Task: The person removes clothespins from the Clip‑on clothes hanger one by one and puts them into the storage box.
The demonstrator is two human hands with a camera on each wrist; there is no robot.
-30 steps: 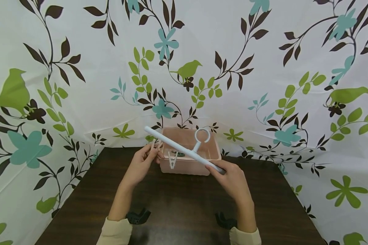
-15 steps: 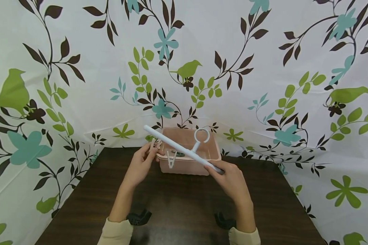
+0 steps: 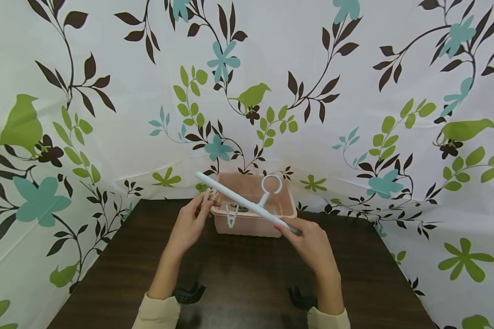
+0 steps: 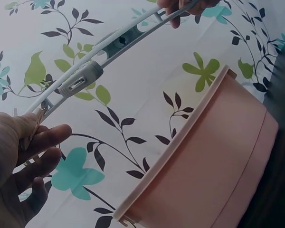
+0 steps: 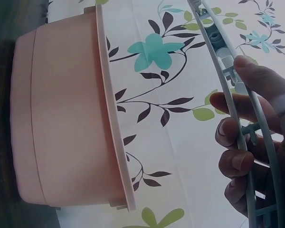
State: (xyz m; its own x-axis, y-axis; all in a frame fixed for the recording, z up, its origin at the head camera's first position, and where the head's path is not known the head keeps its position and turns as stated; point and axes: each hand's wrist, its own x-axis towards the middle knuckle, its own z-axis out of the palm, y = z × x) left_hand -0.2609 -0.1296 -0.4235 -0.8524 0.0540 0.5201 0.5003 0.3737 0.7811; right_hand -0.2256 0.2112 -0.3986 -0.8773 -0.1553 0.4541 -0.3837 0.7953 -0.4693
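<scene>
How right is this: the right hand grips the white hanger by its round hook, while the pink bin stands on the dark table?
Not by the hook: in the head view, the right hand grips the white hanger by one end. The rest is right.

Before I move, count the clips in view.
2: one clip on the hanger, and a second clip pinched by the left hand. More may be hidden, for example inside the bin.
</scene>
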